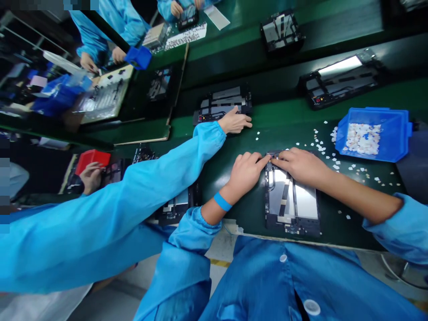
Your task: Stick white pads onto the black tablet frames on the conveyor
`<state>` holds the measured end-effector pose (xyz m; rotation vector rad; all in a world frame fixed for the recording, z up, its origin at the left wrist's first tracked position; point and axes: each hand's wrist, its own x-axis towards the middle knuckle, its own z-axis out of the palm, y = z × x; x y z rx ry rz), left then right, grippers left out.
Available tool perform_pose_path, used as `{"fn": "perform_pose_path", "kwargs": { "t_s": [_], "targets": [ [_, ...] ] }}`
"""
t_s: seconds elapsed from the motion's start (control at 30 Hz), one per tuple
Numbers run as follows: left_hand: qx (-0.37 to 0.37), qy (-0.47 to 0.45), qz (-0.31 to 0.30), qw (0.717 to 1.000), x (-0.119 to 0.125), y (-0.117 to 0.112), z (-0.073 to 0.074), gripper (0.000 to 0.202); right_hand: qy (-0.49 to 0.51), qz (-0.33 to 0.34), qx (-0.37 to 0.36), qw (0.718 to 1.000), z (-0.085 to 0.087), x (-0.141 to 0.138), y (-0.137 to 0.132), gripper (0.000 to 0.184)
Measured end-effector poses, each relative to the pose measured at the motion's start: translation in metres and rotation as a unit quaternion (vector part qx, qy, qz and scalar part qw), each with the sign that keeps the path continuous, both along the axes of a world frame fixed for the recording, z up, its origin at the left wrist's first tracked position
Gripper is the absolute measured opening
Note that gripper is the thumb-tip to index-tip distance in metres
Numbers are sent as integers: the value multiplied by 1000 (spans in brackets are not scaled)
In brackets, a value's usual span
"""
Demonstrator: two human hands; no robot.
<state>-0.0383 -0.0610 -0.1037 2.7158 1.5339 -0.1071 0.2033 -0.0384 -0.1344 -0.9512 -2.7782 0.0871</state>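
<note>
An opened tablet (287,200) with silver panels and a dark strip down its middle lies in front of me near the bench edge. My left hand (245,173), with a blue band on the wrist, rests at its upper left corner with fingers drawn together. From the other side my right hand (299,166) bends over the tablet's top edge, also closed. Both index fingertips meet at a small spot there. Whatever is between them is too small to make out, and the thumbs are mostly hidden.
A blue bin (374,133) of small white pieces stands right, with similar pieces scattered beside it. A co-worker's sleeved arm (150,187) crosses from the left, that hand (235,121) at another opened tablet (222,101). More tablets (344,78) lie behind. A red bin (92,161) is left.
</note>
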Motion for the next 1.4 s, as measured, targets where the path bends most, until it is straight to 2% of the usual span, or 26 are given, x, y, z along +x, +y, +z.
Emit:
{"fn": "perform_pose_path", "kwargs": {
  "t_s": [0.1, 0.23, 0.3, 0.37, 0.43, 0.47, 0.5, 0.53, 0.57, 0.6, 0.63, 0.67, 0.7, 0.73, 0.77, 0.8, 0.93, 1.03, 1.13, 1.2, 1.23, 1.3, 1.33, 1.4],
  "targets": [
    [-5, 13, 1, 1000, 1, -3, 0, 46, 65, -35, -33, 997, -12, 5, 0, 45],
    [2, 50, -16, 999, 9, -2, 8, 45, 58, -51, -20, 997, -19, -2, 4, 42],
    [3, 66, -26, 997, 13, 1, 14, 44, 62, -50, -32, 996, -12, -6, 4, 42],
    [0, 69, -32, 997, 16, 2, 20, 43, 113, -71, -56, 990, 2, -1, -6, 43],
    [-6, 61, -29, 998, 16, 1, 22, 44, 211, -131, -78, 966, 18, 18, -33, 42],
    [-7, 51, -21, 998, 14, -1, 22, 46, 268, -176, -93, 943, 25, 32, -53, 39],
    [-5, 38, -12, 999, 12, -1, 19, 47, 325, -230, -115, 910, 30, 49, -76, 35],
    [1, 19, -4, 1000, 8, -1, 16, 48, 384, -292, -142, 865, 33, 67, -100, 29],
    [14, -10, 5, 1000, 5, 0, 11, 49, 445, -358, -169, 803, 33, 86, -125, 23],
    [33, -42, 14, 998, 2, 2, 6, 49, 514, -426, -184, 721, 32, 106, -149, 19],
    [46, -71, 14, 996, 0, 4, 2, 49, 582, -488, -181, 625, 29, 127, -169, 20],
    [54, -97, 11, 994, 0, 5, -1, 49, 640, -533, -164, 529, 26, 148, -187, 26],
    [61, -118, 5, 991, 2, 6, -1, 49, 680, -561, -143, 450, 23, 168, -200, 33],
    [65, -134, -3, 989, 5, 5, 1, 49, 705, -576, -129, 393, 19, 186, -208, 39],
    [67, -145, -12, 987, 10, 4, 4, 48, 717, -581, -129, 362, 16, 202, -211, 44],
    [69, -153, -22, 986, 15, 3, 8, 47, 721, -582, -141, 350, 13, 214, -210, 47],
    [69, -169, -61, 981, 36, -1, 21, 45, 730, -562, -197, 336, 4, 234, -188, 45],
    [57, -187, -57, 979, 36, -1, 23, 43, 734, -552, -203, 338, 3, 235, -180, 39],
    [30, -226, -21, 974, 28, -5, 24, 41, 729, -558, -196, 344, 3, 222, -190, 37],
    [-5, -278, 19, 960, 26, -12, 27, 38, 722, -558, -208, 353, 6, 197, -197, 34],
    [-35, -313, 44, 948, 28, -17, 29, 36, 715, -551, -224, 368, 8, 180, -198, 31],
    [-129, -395, 94, 905, 38, -29, 33, 33, 691, -523, -266, 423, 13, 139, -191, 27],
    [-188, -440, 117, 870, 47, -35, 34, 33, 675, -501, -288, 459, 15, 118, -182, 25],
    [-311, -522, 145, 781, 66, -45, 33, 33, 641, -448, -328, 530, 21, 75, -159, 23]
  ]
}}
